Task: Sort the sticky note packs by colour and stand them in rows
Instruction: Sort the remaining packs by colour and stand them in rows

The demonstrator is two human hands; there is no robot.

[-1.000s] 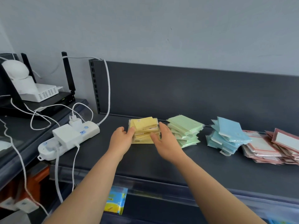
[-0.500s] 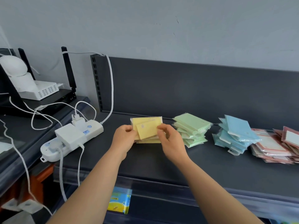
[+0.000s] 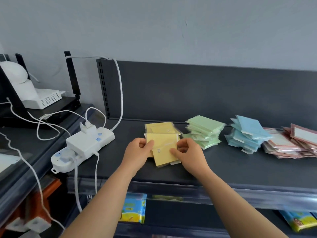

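Packs of yellow sticky notes [image 3: 161, 133] lie flat and fanned at the left end of the dark shelf [image 3: 240, 170]. The rear ones sit square to its back wall, and the front one is skewed with a corner pointing toward the shelf's front edge. Both hands are clamped on this pile: the left hand [image 3: 139, 152] pinches its left edge, thumb on top, and the right hand [image 3: 190, 153] pinches the skewed pack's right edge. Further right, loose stacks of green packs [image 3: 204, 129], blue packs [image 3: 247, 133] and pink packs [image 3: 291, 143] all lie flat, and a white power strip [image 3: 85, 148] lies off to the left.
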